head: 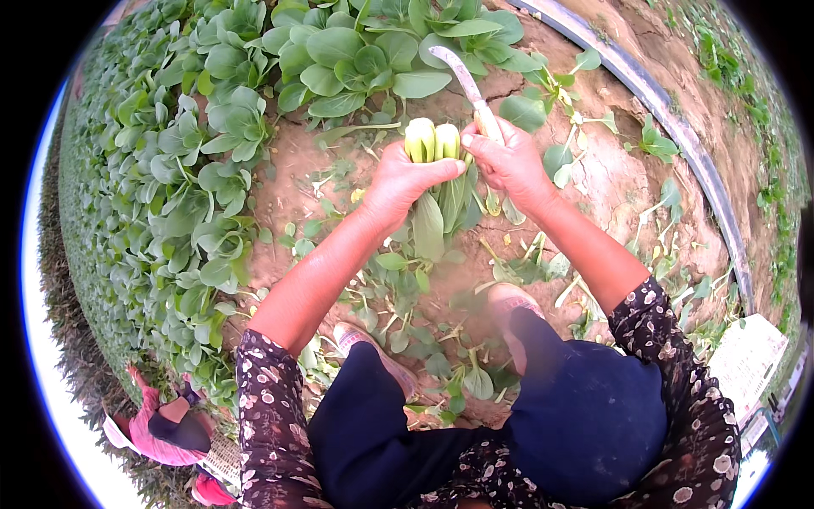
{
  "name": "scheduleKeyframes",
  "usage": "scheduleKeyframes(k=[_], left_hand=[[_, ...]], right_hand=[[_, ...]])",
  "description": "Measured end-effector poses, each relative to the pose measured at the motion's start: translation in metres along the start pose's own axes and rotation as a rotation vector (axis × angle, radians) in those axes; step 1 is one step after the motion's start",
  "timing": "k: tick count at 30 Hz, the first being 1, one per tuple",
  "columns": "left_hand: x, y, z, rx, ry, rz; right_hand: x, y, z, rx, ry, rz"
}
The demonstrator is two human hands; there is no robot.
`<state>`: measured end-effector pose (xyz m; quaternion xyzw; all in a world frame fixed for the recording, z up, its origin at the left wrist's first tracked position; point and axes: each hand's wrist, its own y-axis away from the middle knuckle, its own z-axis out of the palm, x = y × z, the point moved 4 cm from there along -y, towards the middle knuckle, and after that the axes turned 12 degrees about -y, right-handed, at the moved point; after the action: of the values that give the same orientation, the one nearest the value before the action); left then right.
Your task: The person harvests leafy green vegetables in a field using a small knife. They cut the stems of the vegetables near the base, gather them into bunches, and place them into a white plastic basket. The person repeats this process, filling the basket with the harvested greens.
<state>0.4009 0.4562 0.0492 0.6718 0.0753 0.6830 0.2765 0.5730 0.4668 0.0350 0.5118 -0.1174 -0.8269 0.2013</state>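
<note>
My left hand (399, 181) is closed around two pale green bok choy heads (420, 141), held side by side. Their stem bases point up and away from me, and the broad leaves (429, 226) hang below my fingers. In my right hand (512, 156) is a knife (459, 71) with a curved, stained blade and a light handle. The blade points up and to the left, clear of the heads. My right thumb and fingers are right beside the bok choy; whether they pinch a stalk is hard to tell.
Dense bok choy plants (222, 178) grow to the left and ahead (356, 57). Loose leaves (474, 375) litter the soil around my shoes. A long hose (683, 137) curves along the right. A pale crate (747, 359) stands at lower right. Another person (165, 429) bends at lower left beside a basket (224, 455).
</note>
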Motion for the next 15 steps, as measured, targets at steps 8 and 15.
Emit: scheduleKeyframes(k=[8, 15], left_hand=[[0.037, -0.068, 0.022, 0.104, -1.648, 0.591], [0.081, -0.108, -0.063, 0.069, -2.171, 0.210]], right_hand=[[0.022, 0.013, -0.061, 0.346, 0.034, -0.168], [0.043, -0.011, -0.044, 0.142, 0.646, -0.174]])
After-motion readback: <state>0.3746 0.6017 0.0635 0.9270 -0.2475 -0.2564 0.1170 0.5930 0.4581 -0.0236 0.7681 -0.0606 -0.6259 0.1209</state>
